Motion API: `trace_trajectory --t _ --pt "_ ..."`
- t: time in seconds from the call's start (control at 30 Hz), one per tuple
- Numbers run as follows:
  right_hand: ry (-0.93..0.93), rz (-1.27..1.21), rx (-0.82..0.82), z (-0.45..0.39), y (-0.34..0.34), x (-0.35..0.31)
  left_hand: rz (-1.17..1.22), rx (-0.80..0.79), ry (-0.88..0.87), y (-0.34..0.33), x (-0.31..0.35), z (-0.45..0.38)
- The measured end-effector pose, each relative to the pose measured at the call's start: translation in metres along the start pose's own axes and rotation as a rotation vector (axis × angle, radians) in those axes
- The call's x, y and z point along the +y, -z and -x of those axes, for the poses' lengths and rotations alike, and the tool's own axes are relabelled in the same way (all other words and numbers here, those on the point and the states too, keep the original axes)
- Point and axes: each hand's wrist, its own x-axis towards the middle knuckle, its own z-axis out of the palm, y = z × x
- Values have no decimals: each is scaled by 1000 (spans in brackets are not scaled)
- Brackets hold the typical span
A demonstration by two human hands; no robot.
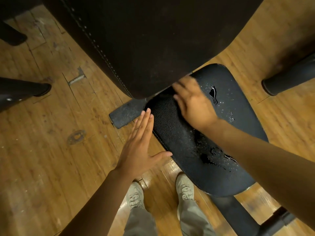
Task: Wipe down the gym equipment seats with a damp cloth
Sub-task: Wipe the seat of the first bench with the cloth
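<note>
Big picture first: the wooden floor [51, 133] fills the view, and the dark backrest [153, 40] looms over the top. Below it sits the seat [196, 142], black and pebbled, beaded with water and holding small puddles near its far end and near its front edge.

Your right hand [194, 104] is down on the seat's far end, close under the backrest, blurred, fingers spread flat. No cloth shows under it or anywhere in view, so I can't tell whether one is pressed beneath the palm. Your left hand [141, 142] is flat too, fingers straight and together, lying along the seat's left edge with the thumb reaching toward the stitched seam. It grips nothing.

So the seat lies right under both your hands: the right on top of it, the left at its side.

To do this pass well, I'd say brace with that left hand and sweep the right in long overlapping strokes from the backrest gap toward the front edge. Pick up the puddles as you go; don't just push them about. Work into the seam and the gap under the backrest, where water collects. Your shoes [185, 188] stand just below the front edge, so mind the drips.
</note>
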Motion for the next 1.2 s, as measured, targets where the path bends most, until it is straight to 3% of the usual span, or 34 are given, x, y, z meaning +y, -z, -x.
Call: trace_trajectory --t 0.1,0.27,0.4,0.6,0.67,0.77,0.9,1.1,1.2 --pt "-187 1 115 -6 5 5 -23 -10 -3 2 1 -1" --pt "52 -101 0 16 -17 -36 -84 -20 -16 1 -1 -2" --pt "150 -50 -60 9 -6 -14 -68 -5 -3 2 0 -1" --pt "-290 -15 154 -7 12 24 -53 85 85 -5 9 -7" --pt "-223 -59 149 0 2 3 -74 108 109 -9 13 -13" --pt "22 -139 26 19 -11 -26 -84 140 125 -14 14 -18" --pt "150 -46 -44 15 1 -2 -58 173 135 -16 16 -20" --pt "-327 7 155 -12 20 45 -80 176 150 -17 25 -28" --pt "-260 -45 136 -1 12 26 -106 179 106 -21 29 -36"
